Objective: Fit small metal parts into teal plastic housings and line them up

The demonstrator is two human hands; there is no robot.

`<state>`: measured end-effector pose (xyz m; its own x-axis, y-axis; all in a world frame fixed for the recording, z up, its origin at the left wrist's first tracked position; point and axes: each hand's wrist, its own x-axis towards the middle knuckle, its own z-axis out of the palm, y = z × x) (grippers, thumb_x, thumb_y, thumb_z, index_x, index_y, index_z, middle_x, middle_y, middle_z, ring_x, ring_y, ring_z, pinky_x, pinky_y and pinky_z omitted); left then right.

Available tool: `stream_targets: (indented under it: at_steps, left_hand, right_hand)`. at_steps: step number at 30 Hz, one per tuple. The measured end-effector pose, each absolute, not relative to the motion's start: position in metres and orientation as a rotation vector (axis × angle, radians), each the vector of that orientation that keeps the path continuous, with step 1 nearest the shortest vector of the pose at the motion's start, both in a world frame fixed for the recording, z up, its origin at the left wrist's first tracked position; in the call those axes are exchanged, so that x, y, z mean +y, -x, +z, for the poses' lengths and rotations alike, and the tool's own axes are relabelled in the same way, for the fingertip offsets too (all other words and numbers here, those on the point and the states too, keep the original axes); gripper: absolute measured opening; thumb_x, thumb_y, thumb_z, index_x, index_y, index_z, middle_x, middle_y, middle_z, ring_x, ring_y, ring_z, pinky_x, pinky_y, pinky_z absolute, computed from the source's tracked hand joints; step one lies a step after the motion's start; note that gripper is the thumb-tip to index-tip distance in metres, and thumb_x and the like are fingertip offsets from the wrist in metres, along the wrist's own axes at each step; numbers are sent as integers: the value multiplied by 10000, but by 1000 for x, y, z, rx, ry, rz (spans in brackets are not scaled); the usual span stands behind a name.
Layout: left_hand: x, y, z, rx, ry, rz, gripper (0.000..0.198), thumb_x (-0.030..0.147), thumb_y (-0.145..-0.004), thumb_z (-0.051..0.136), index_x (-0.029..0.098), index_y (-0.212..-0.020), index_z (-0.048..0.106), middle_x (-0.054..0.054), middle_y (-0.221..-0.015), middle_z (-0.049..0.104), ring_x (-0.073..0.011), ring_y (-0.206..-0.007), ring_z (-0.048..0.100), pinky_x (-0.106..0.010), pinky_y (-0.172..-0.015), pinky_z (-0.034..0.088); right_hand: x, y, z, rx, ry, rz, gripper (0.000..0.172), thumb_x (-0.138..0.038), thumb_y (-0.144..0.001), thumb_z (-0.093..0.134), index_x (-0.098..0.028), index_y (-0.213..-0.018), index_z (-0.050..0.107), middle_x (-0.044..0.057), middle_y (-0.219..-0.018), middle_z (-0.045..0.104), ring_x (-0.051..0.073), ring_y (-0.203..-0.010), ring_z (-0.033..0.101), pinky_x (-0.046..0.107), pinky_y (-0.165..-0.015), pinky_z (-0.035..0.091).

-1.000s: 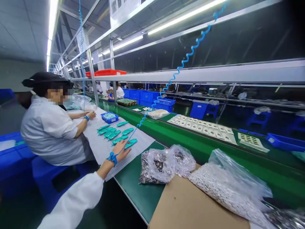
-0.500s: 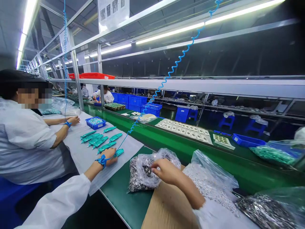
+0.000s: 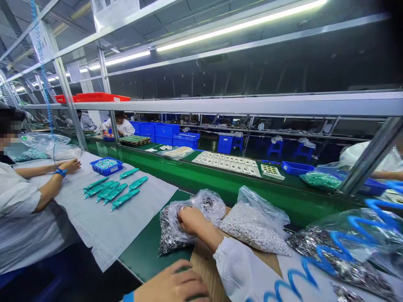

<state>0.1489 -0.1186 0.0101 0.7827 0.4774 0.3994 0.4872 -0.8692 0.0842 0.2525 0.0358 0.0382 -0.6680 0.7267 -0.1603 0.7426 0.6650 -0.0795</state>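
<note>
Since the earlier frame, my left hand (image 3: 176, 283) has left the white sheet (image 3: 135, 222) for the picture's bottom edge, and my right hand (image 3: 192, 220) has reached into the clear plastic bag of small silvery metal parts (image 3: 170, 235).

From the left, I see a blue plastic tray of small pale pieces (image 3: 105, 171), then the slim teal plastic pieces (image 3: 125, 199), grouped on the sheet. The one lately under my left hand no longer shows there. That hand is loosely bent, thumb apart; its palm is hidden, so I can't tell whether it holds anything. My right fingers curl at the bag's mouth, tips out of sight; I can't tell their grip.

I'd judge this an early step: reaching for parts is under way, while drawing any out remains.
</note>
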Motion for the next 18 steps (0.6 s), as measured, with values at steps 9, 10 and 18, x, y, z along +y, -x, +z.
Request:
stream_targets:
  at_steps: [9,10,18]
  left_hand:
    - [-110,-174,-14,-710,3010,-506,221,312,-971,572,332,-1179,645,7,-1374,627,-258,-1368,483,-404,-1165,379]
    - [-116,-170,-15,-759,3038,-547,271,291,-965,564,324,-1228,622,-12,-1402,602,-286,-1382,459,-433,-1149,396]
    - [-137,-184,-11,-2252,2647,-1133,363,381,-1010,444,246,-1334,536,-82,-1157,633,-191,-843,668,-306,-779,562]
  right_hand:
    - [33,-259,41,2767,-1211,-170,308,-342,-959,616,-153,-1202,619,87,-1190,643,214,-1016,650,426,-870,558]
    - [34,-261,40,2782,-1210,-182,305,-342,-959,616,-153,-1199,621,86,-1188,644,212,-1014,650,425,-869,558]
    - [30,-315,63,2987,-1440,-225,234,-299,-986,529,-181,-1117,682,73,-1078,695,203,-989,652,359,-872,507]
